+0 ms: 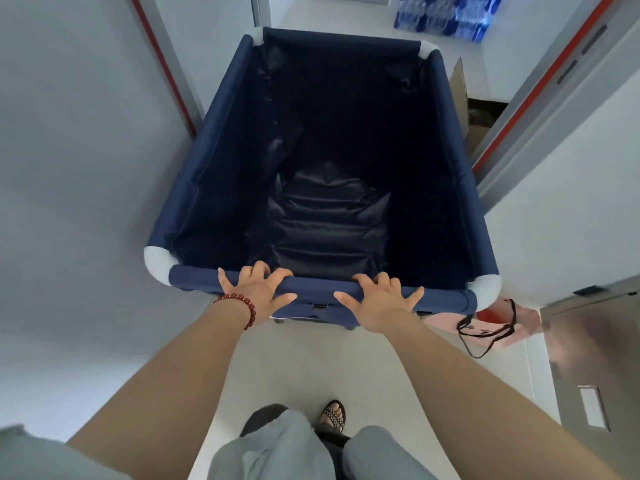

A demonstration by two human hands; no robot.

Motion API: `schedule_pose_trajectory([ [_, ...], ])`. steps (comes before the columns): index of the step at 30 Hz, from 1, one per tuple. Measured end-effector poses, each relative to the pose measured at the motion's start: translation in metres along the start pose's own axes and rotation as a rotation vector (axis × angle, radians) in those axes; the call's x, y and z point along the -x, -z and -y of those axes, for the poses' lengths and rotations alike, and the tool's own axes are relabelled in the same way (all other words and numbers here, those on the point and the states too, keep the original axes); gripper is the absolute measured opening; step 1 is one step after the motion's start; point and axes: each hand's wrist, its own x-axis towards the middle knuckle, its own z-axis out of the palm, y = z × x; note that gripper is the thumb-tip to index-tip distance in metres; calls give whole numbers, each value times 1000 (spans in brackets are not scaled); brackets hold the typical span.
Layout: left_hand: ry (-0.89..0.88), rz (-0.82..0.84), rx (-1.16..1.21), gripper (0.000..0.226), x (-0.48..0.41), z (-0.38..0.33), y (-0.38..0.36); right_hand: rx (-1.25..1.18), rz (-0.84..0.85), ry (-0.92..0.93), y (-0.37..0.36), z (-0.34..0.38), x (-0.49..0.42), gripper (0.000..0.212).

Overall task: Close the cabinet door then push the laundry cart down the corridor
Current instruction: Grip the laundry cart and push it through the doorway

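Navy fabric laundry cart with white padded corners (214,150): centre of frame, long axis running toward top of frame, directly beyond both hands. Left hand (256,289), right hand (379,301): fingers spread and hooked over near rim (318,287), equally close.

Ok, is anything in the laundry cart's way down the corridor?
Partly. Blue water-bottle packs sit on the floor ahead to the right, and an open cardboard box stands close to the right of the laundry cart. The cart hides the floor just past it.
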Motion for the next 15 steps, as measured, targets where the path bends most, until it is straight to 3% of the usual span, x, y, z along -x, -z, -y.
schedule_pose_trajectory([
  [15,-25,29,7,38,-81,-3,40,5,-27,8,48,2,-76,68],
])
